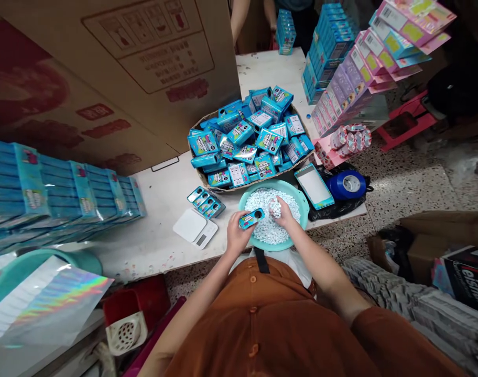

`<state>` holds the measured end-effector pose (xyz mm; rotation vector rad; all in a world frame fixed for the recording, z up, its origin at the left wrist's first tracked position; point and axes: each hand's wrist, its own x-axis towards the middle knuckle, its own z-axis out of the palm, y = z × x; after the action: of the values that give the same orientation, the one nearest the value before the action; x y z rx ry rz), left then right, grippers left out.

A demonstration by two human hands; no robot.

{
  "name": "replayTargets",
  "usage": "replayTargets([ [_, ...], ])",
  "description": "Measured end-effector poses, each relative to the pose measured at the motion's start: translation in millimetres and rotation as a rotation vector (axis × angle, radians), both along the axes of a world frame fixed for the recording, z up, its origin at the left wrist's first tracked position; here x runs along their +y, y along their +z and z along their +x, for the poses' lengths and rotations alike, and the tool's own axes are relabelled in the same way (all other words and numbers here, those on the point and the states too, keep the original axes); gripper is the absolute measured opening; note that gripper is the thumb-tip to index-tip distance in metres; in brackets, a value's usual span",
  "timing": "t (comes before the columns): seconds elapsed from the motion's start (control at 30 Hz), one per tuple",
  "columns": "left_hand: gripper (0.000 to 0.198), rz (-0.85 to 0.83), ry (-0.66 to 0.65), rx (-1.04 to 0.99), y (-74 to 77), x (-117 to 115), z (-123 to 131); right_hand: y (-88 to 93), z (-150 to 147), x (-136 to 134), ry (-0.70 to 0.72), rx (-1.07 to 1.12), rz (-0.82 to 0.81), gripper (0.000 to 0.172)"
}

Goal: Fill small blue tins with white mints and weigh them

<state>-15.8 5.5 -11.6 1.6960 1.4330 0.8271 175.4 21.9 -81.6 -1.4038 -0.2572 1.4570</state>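
My left hand (237, 234) is closed around a small blue box (251, 218), held over the near rim of a teal bowl (301, 197). The bowl is full of small white pieces (262, 201). My right hand (283, 211) is in the bowl with its fingers pinched on a few white pieces. Just behind the bowl a shallow basket (203, 119) is heaped with several of the same blue boxes (254, 139).
A white scale (195, 227) and a few blue boxes (206, 202) lie left of the bowl. Stacked blue cartons (58, 183) stand far left, a big cardboard box (117, 68) behind. Blue tape roll (347, 184), pink packs (365, 73) right. Another person's arms (239, 18) at the far end.
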Motion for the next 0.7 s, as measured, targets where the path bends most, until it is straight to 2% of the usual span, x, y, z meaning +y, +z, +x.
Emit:
replayTargets([
  [0.1, 0.032, -0.009, -0.045, -0.005, -3.1, -3, 3, 24.5, 1, 2, -0.038, 0.273, -0.049, 0.036],
  [0.17, 0.032, -0.009, -0.068, 0.014, -5.1, -5, 5, 42.3, 0, 2, -0.106, 0.365, -0.028, 0.035],
  [0.33, 0.032, 0.03, -0.191, 0.057, -6.6, -10, 13, 76.4, -12, -3, -0.232, 0.285, 0.052, 0.036],
  [0.47, 0.033, 0.069, -0.247, 0.066, -1.6, -10, 18, 88.1, -22, -8, -0.3, 0.181, 0.095, 0.04],
  [0.63, 0.036, -0.024, -0.213, 0.07, 6.7, -7, 22, 95.9, -31, -10, -0.344, 0.176, 0.159, 0.038],
  [0.7, 0.036, -0.008, -0.239, 0.087, 10.4, -6, 22, 98.4, -33, -11, -0.354, 0.161, 0.146, 0.037],
])
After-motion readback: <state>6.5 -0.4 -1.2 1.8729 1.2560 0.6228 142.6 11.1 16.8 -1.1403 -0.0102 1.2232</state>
